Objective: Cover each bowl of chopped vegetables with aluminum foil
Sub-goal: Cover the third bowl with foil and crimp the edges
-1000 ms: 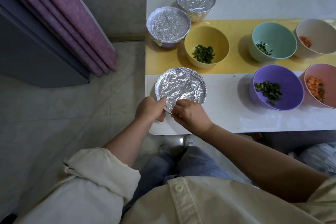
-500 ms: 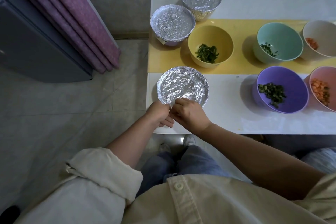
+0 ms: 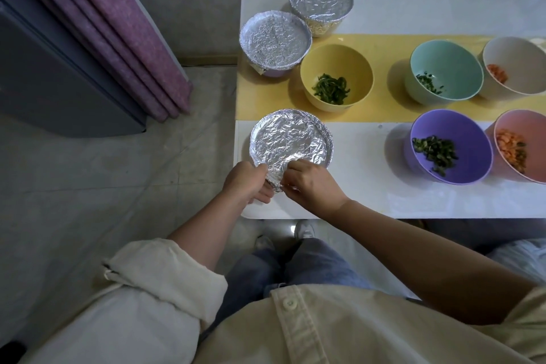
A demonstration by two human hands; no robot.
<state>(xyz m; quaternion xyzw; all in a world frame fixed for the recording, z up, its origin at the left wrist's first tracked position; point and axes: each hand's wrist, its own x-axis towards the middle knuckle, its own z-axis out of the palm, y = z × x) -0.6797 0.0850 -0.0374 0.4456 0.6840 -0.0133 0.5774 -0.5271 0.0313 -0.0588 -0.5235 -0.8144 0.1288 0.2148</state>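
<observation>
Head view, nearest first: left hand [image 3: 246, 183] and right hand [image 3: 314, 186] meet at the near rim of the front bowl [image 3: 325, 142]. It sits at the near-left corner of the table [image 3: 369, 198], just short of the yellow runner [image 3: 266, 103]. Both hands pinch the loose lip of the foil cover [image 3: 291, 139]: left thumb on top with fingers curled below, right fingertips nipping the fold just beside it. Neither hand is free. The bowl's contents are hidden under the foil. Step in hand, as I read it, is crimping the last slack edge round the rim. To do it well, fold the lip down and under the rim, not just flat against the side. Work along in small pinches so no gap is left. Go gently, since thin foil tears at creases. The bowl is close to the table edge and a hard tug could drag it off, so one hand should brace it. The far rim looks folded tight, and the top is crinkled but whole. Further out, five are uncovered: yellow bowl [image 3: 336, 68] with green strips, purple bowl [image 3: 461, 133] with chopped greens, pink bowl [image 3: 529, 130] with orange bits, teal bowl [image 3: 452, 65], pale bowl [image 3: 520, 59]. Farthest are the nearer covered bowl [image 3: 274, 38] and the far covered bowl [image 3: 320, 4]; I cannot tell if they touch.
</observation>
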